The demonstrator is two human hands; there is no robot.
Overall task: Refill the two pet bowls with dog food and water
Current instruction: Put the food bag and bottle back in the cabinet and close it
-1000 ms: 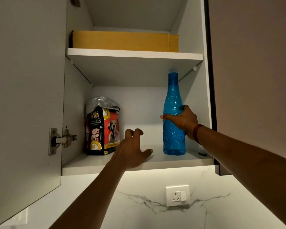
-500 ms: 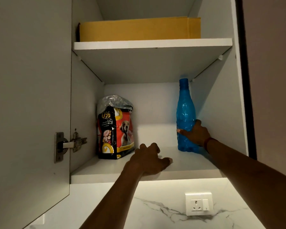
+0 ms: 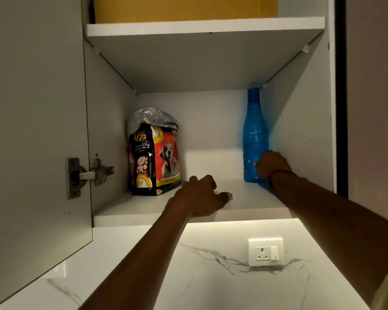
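A blue plastic water bottle stands upright at the back right of the lower cabinet shelf. My right hand grips its lower part. A black and red dog food bag with a crumpled silver top stands at the back left of the same shelf. My left hand rests on the shelf's front part with curled fingers, just right of the bag and holding nothing. No pet bowls are in view.
The cabinet door hangs open on the left with its metal hinge. A yellow box lies on the upper shelf. Below the cabinet, a marble wall carries a white socket.
The bottle, held by my right hand, has moved back toward the cabinet's rear right corner. My left hand has come down onto the shelf. The view has moved closer.
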